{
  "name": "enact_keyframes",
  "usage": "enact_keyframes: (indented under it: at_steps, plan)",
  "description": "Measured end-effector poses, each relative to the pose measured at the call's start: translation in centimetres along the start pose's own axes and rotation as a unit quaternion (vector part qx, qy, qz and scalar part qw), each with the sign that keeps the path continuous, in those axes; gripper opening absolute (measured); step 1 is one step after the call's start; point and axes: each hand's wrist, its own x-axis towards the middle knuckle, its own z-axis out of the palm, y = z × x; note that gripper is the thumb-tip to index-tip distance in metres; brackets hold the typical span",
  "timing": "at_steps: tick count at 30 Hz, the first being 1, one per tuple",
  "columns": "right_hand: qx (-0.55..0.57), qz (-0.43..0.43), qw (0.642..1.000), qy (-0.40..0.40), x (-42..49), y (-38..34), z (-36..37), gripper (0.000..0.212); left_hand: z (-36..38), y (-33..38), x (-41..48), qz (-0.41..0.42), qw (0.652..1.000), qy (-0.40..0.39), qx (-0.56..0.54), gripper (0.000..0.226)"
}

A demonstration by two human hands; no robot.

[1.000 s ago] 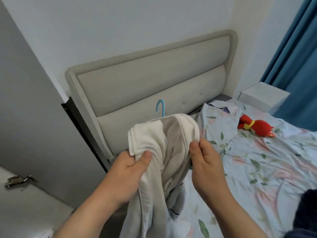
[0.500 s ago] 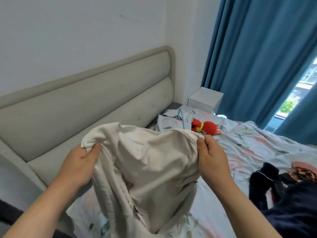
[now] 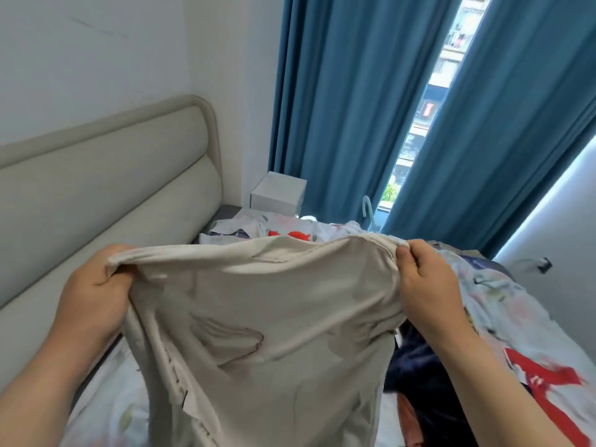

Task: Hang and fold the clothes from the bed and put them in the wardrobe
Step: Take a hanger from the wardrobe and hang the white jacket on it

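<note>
**A:** What fills the lower middle of the frame?

**B:** A beige garment (image 3: pixel 274 333), stretched wide and hanging down out of the bottom edge. The left hand (image 3: pixel 92 295), at lower left, has its fingers curled round one top corner, bunching the cloth. The right hand (image 3: pixel 425 285), at centre right, pinches the other top corner between thumb and fingers. The two hands are well apart, with the top hem taut between them.

**A:** And under it?

**B:** The bed (image 3: pixel 503 304) with a pale floral sheet, showing at lower left and along the right side. At lower right, just beside the right forearm, lies a dark navy garment (image 3: pixel 419 375), and next to it a white piece of clothing with a red print (image 3: pixel 545 379).

**A:** Further back?

**B:** Just over the hem, in the centre, a red toy (image 3: pixel 296 235) peeks out on the sheet. A light blue hanger hook (image 3: pixel 367 208) rises behind the hem near the right hand; whether it sits inside the beige garment I cannot tell. The padded headboard (image 3: pixel 106 188) runs along the left. A white box (image 3: pixel 279 191) stands in the corner, and blue curtains (image 3: pixel 348 108) fill the upper right, parted on a strip of window.
</note>
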Motion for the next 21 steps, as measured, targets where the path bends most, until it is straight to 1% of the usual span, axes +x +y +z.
enact_keyframes:
  at_steps: [1,3,5,7,10,15,21]
  plan:
    - [-0.007,-0.003,1.0,0.011,0.0,-0.3,-0.7,0.033,-0.1,-0.8,0.8,0.006,1.0,0.003,-0.011,0.041]
    - [-0.011,-0.003,1.0,0.029,-0.2,-1.0,-2.0,0.032,0.0,-1.3,2.1,0.017,1.0,-0.003,-0.024,0.033]
    - [-0.013,-0.008,0.999,0.043,-0.4,-1.7,-2.9,0.031,0.5,1.0,2.1,0.012,0.998,-0.01,-0.055,0.033]
    - [-0.006,-0.012,0.998,0.058,-0.5,-2.3,-3.8,0.031,1.2,3.6,1.6,0.0,0.995,-0.022,-0.098,0.038]
    - [0.007,-0.009,0.997,0.076,-0.4,-3.1,-5.0,0.033,2.5,5.9,1.5,-0.009,0.986,-0.07,-0.15,0.025]
    - [0.004,-0.011,0.995,0.094,-0.4,-4.6,-7.8,0.031,3.5,9.4,1.9,-0.036,0.968,-0.133,-0.212,0.022]
    - [0.012,-0.022,0.991,0.128,-1.6,-7.6,-13.6,0.032,2.2,14.9,1.1,-0.026,0.919,-0.264,-0.293,0.019]
